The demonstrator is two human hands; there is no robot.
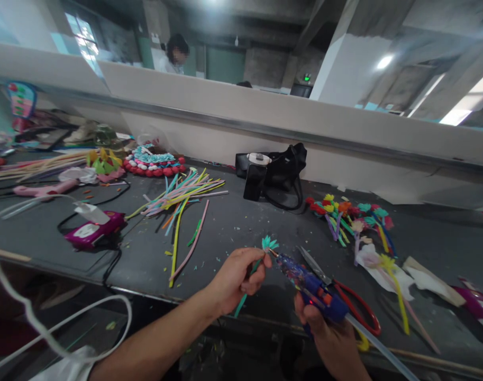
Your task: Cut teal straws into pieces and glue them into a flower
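Note:
My left hand (241,275) pinches a small teal flower (269,243) made of pipe cleaner, its green stem hanging below my fingers. A blue hot glue gun (316,291) is gripped in my right hand (330,336), with a clear glue stick (380,346) running out of its back. The gun's nozzle is at the base of the flower, close to my left fingertips; whether it touches cannot be made out. Scissors with red handles (356,307) lie just behind and beside the gun, partly covered by it.
Loose coloured pipe cleaners (181,196) lie left of centre. Finished flowers (348,211) are piled at the right. A purple power strip (94,230) with a white cable, a pink glue gun (46,189), a black bag (283,166) and a phone (255,181) are also on the table. A person (173,55) is beyond the partition.

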